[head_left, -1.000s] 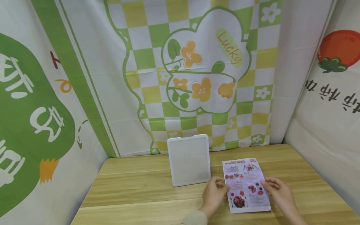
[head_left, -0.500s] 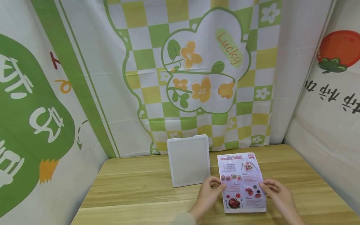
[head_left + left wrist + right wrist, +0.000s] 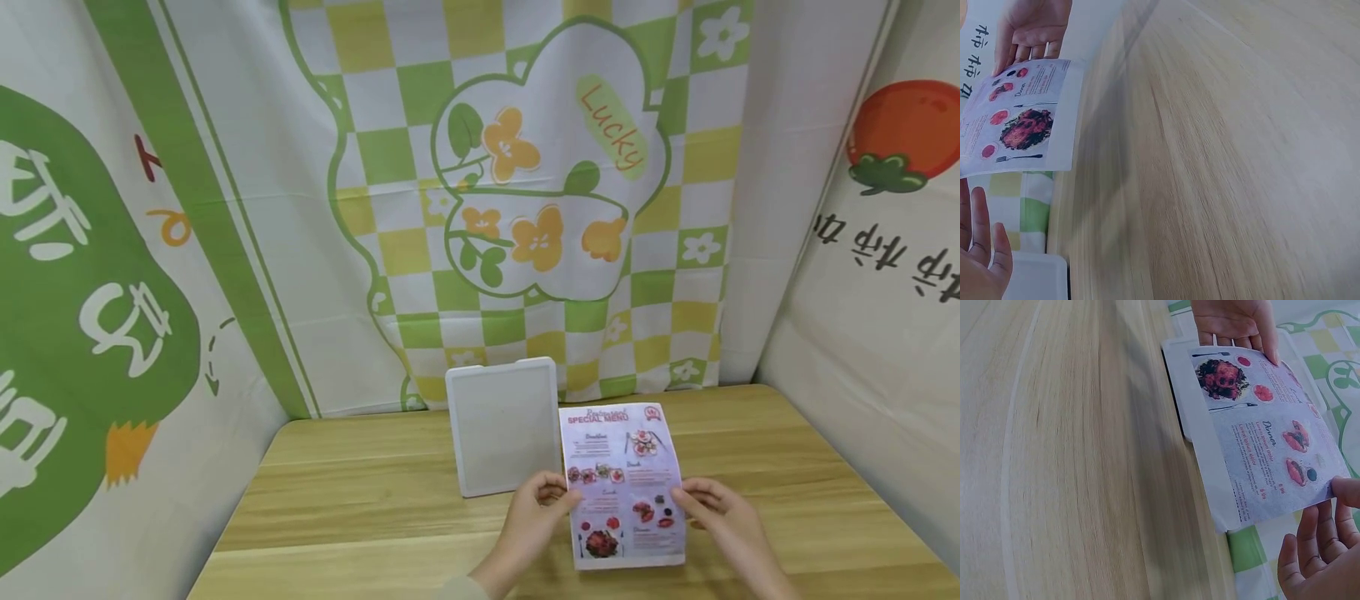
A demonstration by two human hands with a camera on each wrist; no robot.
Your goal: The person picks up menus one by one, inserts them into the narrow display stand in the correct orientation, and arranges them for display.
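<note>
A printed restaurant menu sheet [image 3: 628, 483], headed "SPECIAL MENU", is held by its two long edges, face toward the head camera. My left hand [image 3: 531, 512] pinches the left edge, thumb in front and fingers behind. On the opposite edge my right hand [image 3: 722, 512] has the same kind of grip. In the right wrist view the sheet [image 3: 1266, 444] bows slightly and hangs above the table. A white rimmed panel [image 3: 504, 429] stands upright behind my left hand; the menu's upper left corner overlaps its right edge in the head view.
The wood-grain table [image 3: 360, 500] reaches back to a checkered cloth [image 3: 480, 308] with flower prints. Printed fabric walls [image 3: 870, 333] enclose both sides. The panel stands near the table's back edge.
Both hands have moved left with the menu, bringing it from beside the white panel to partly in front of its right edge. The sheet has also tipped more upright. The panel has stayed put.
</note>
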